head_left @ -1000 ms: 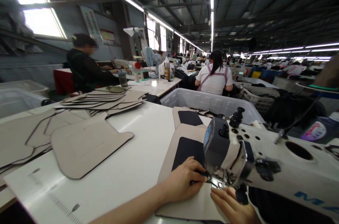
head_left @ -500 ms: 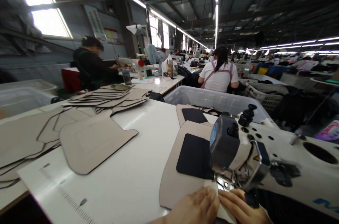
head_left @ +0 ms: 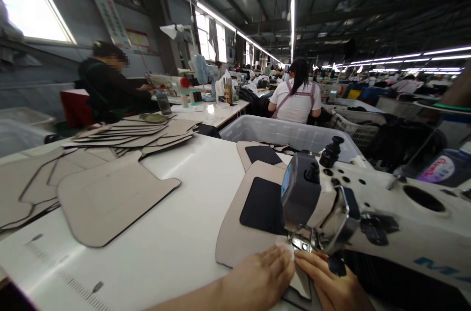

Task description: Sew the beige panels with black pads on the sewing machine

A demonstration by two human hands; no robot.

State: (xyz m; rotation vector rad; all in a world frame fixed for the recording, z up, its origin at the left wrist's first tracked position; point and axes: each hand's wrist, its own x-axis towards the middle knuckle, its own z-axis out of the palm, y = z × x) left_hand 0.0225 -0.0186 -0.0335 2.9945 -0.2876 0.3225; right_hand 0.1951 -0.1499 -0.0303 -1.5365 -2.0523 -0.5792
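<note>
A beige panel [head_left: 235, 240] with a dark edge and a black patch [head_left: 261, 207] lies under the head of a sewing machine [head_left: 303, 198]. My left hand [head_left: 259, 274] rests flat on the panel's near part, its fingers together and pointing toward the presser foot [head_left: 302, 243]. On the other side of the needle area, my right hand [head_left: 329, 276] lies with fingers stretched out, the tips close to the foot. Between the two hands a pale strip of the panel shows. The needle tip itself cannot be made out.
Another beige panel [head_left: 114, 198] lies on the white table [head_left: 176, 237], beside a stack of panels [head_left: 121, 134]. Behind the machine stands a grey plastic bin [head_left: 290, 127]. A purple-labelled bottle [head_left: 437, 168] is at the right. Two co-workers sit farther off.
The whole view has shifted left and slightly up as my head turned. The panel has slid a little away from me under the machine head, both hands staying on it.
</note>
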